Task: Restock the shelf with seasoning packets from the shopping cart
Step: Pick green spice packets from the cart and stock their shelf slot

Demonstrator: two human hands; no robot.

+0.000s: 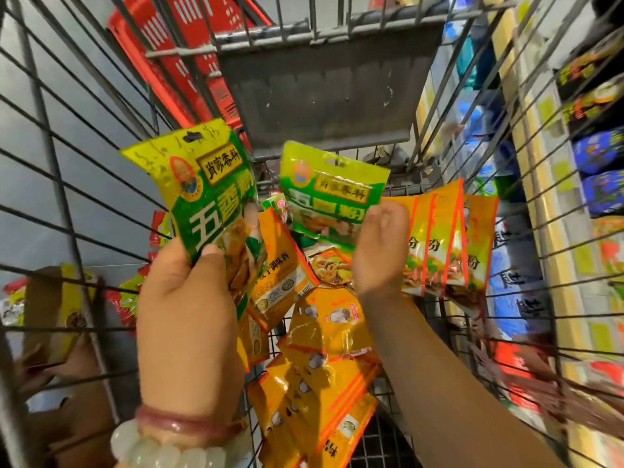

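Observation:
I look down into a wire shopping cart (84, 184). My left hand (189, 298) grips a green and yellow seasoning packet (199, 194) by its lower part, thumb on the front. My right hand (378, 251) holds a second green and yellow packet (331, 194) a little farther in, fingers curled behind it. Under both hands lie several orange seasoning packets (324, 359) on the cart's floor, and a fan of orange packets (449, 241) leans at the right.
The cart's grey fold-down seat flap (324, 96) stands ahead. A red plastic basket (189, 52) sits outside beyond the cart's left corner. Shelves of packaged goods (574, 197) run along the right. More packets and a cardboard box (50, 315) lie outside at the left.

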